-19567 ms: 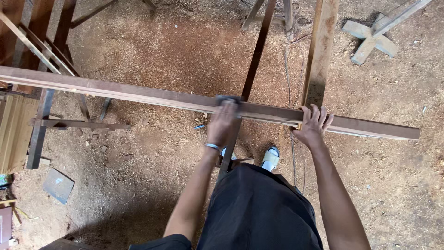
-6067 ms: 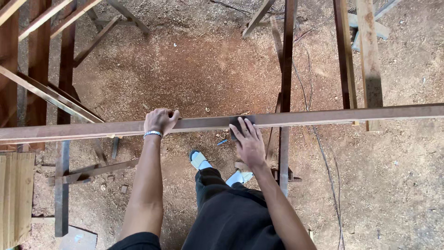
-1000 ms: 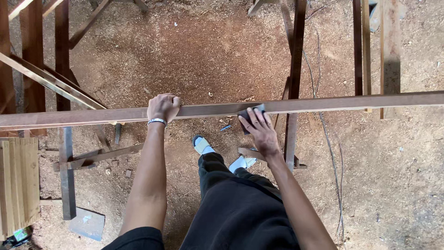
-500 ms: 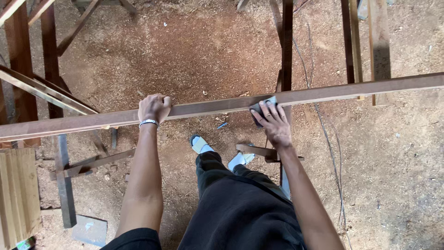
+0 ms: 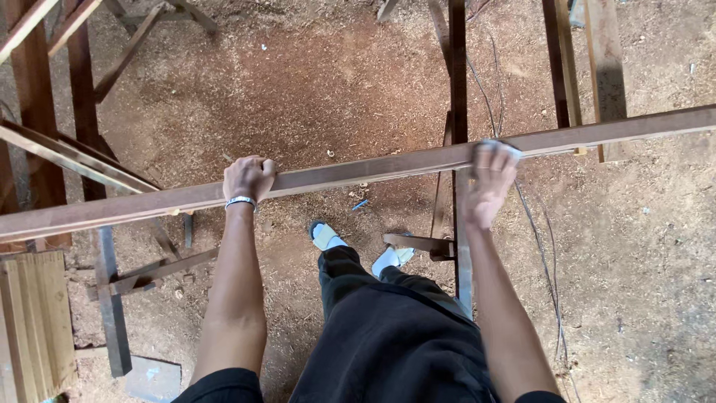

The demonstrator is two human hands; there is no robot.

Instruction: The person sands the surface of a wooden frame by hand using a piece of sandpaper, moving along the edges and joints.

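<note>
A: Where is the long wooden beam (image 5: pixel 358 173) seen?

B: It is laid across the view from the left edge up to the right edge, raised above the sawdust-covered floor (image 5: pixel 313 82) and carried on a dark upright support (image 5: pixel 458 89).

A: How is the left hand (image 5: pixel 248 177) placed?

B: It is curled over the beam's far edge, fingers closed around it; a bracelet (image 5: pixel 240 201) is worn at the wrist.

A: And the right hand (image 5: pixel 488 183)?

B: It is laid flat on the beam, fingers extended, with a small pale pad (image 5: pixel 501 146) pressed beneath the fingertips. Whether the pad is gripped cannot be told.

A: What is seen below?

B: Light shoes (image 5: pixel 326 236) are seen on the floor, between the arms.
</note>
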